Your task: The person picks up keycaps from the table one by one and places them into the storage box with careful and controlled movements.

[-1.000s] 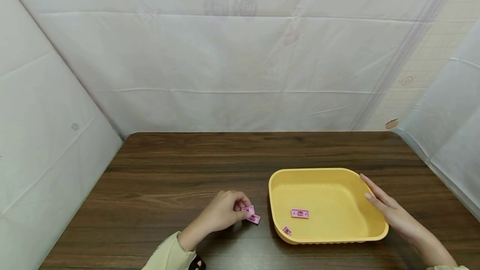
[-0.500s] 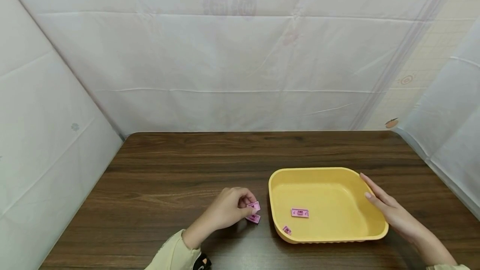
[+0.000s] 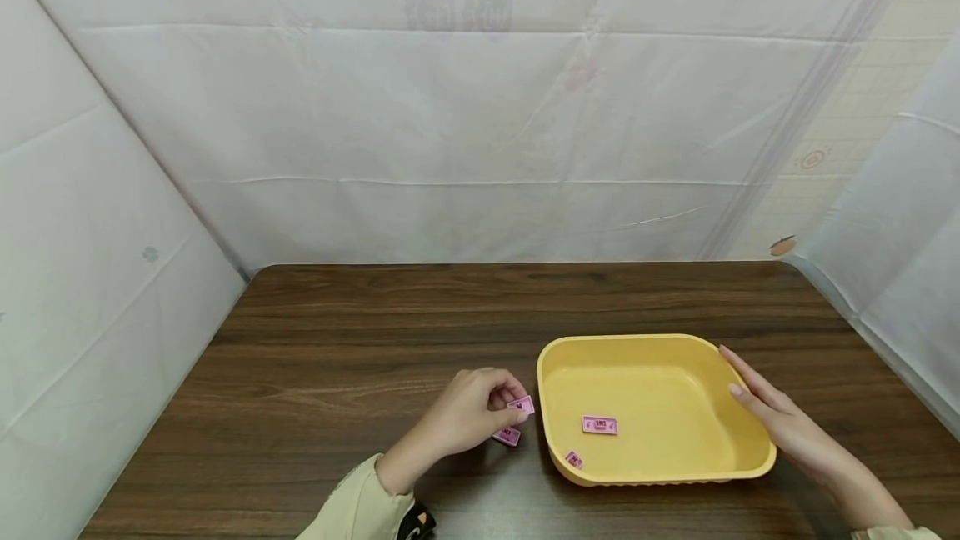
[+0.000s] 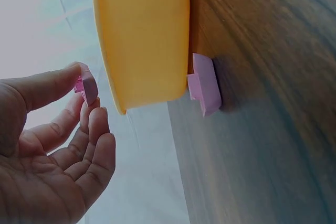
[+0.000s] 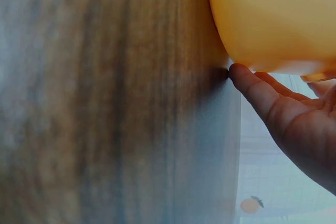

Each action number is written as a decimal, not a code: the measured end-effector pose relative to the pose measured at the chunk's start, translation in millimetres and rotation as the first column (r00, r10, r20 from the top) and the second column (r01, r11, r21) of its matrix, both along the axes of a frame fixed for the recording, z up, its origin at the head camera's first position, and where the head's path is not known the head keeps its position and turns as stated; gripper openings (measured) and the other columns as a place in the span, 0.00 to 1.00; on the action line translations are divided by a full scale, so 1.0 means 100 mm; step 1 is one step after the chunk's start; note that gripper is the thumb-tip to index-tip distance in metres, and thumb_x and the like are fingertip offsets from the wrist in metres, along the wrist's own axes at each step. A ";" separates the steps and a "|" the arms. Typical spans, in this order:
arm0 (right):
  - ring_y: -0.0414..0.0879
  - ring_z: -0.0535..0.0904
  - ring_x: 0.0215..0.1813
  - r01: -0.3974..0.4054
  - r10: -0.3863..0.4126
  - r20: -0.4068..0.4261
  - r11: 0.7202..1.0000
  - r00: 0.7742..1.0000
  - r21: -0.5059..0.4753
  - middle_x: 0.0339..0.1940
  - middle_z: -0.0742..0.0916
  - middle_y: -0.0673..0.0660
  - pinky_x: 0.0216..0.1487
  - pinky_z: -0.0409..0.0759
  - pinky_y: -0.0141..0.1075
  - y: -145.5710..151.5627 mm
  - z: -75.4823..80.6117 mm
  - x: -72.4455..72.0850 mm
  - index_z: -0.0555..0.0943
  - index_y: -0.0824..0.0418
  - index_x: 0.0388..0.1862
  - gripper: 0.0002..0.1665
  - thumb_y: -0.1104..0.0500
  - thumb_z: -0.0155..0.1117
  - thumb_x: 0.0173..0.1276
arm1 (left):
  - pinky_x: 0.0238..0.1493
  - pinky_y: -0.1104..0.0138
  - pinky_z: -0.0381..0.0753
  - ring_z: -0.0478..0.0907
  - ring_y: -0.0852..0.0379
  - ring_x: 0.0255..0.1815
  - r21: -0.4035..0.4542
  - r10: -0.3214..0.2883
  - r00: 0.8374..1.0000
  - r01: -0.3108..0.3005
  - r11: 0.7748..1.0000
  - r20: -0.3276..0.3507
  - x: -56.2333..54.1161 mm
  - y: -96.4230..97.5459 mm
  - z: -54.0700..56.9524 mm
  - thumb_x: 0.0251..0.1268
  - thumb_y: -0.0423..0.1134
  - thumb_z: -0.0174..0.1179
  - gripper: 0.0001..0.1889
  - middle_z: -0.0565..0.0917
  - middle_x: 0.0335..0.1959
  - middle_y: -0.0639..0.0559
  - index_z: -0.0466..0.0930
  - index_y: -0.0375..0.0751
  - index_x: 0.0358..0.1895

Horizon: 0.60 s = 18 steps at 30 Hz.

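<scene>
A small pink rectangular piece (image 3: 522, 405) with raised dark marks is pinched between the thumb and fingertips of my left hand (image 3: 468, 413), just above the table left of the yellow tray (image 3: 551, 440). Below that hand, a second pink piece (image 3: 507, 436) lies on the table, partly covered by the thumb in the head view; the left wrist view shows this pink piece (image 4: 206, 86) whole. My right hand (image 3: 780, 421) holds the tray's right side, thumb over the rim and fingers along the outer wall. In the right wrist view, my right hand's fingers (image 5: 262, 95) touch the outer wall.
Inside the tray lie a pink piece (image 3: 600, 425) near the left middle and another pink piece (image 3: 573, 460) tilted in the front left corner. The dark wooden table (image 3: 337, 332) ends at a pale patterned curtain (image 3: 450, 148) behind.
My left hand has lifted one pink piece off the other and moved it right and slightly away, toward the tray. The right hand and tray have stayed in place.
</scene>
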State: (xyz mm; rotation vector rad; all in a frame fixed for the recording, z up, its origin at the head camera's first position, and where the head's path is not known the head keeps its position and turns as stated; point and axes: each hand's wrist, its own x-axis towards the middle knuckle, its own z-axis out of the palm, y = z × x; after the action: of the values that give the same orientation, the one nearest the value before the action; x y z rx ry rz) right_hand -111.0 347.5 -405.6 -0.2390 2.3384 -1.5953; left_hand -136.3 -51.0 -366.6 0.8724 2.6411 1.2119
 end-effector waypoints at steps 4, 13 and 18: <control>0.17 0.60 0.51 -0.003 0.003 -0.008 1.000 1.000 0.005 0.69 0.37 0.74 0.43 0.75 0.29 0.00 -0.01 0.00 0.35 0.52 0.73 0.33 0.54 0.34 0.76 | 0.29 0.74 0.71 0.70 0.67 0.25 0.017 -0.005 1.000 0.005 1.000 0.009 0.00 0.03 0.03 0.52 0.35 0.65 0.05 0.77 0.24 0.57 0.80 0.40 0.31; 0.31 0.54 0.64 0.000 0.000 -0.023 1.000 1.000 0.027 0.70 0.38 0.70 0.45 0.72 0.24 0.03 -0.04 -0.01 0.35 0.52 0.73 0.33 0.55 0.34 0.76 | 0.30 0.75 0.72 0.70 0.68 0.26 0.039 -0.007 1.000 0.006 0.999 0.024 -0.01 0.13 0.06 0.53 0.38 0.65 0.05 0.77 0.25 0.59 0.80 0.41 0.31; 0.57 0.45 0.69 -0.005 0.006 -0.037 1.000 0.999 0.031 0.70 0.38 0.71 0.44 0.71 0.23 0.04 -0.04 -0.02 0.35 0.52 0.73 0.33 0.56 0.33 0.76 | 0.30 0.75 0.73 0.70 0.69 0.25 0.054 -0.018 0.998 0.015 0.998 0.059 -0.01 0.18 0.09 0.54 0.37 0.65 0.05 0.76 0.25 0.60 0.80 0.42 0.32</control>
State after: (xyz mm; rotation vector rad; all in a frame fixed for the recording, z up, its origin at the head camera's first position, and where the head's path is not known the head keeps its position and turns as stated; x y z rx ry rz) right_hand -113.1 351.9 -409.8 -0.2697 2.3862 -1.5635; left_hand -137.2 -32.6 -357.8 0.8504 2.5615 1.2896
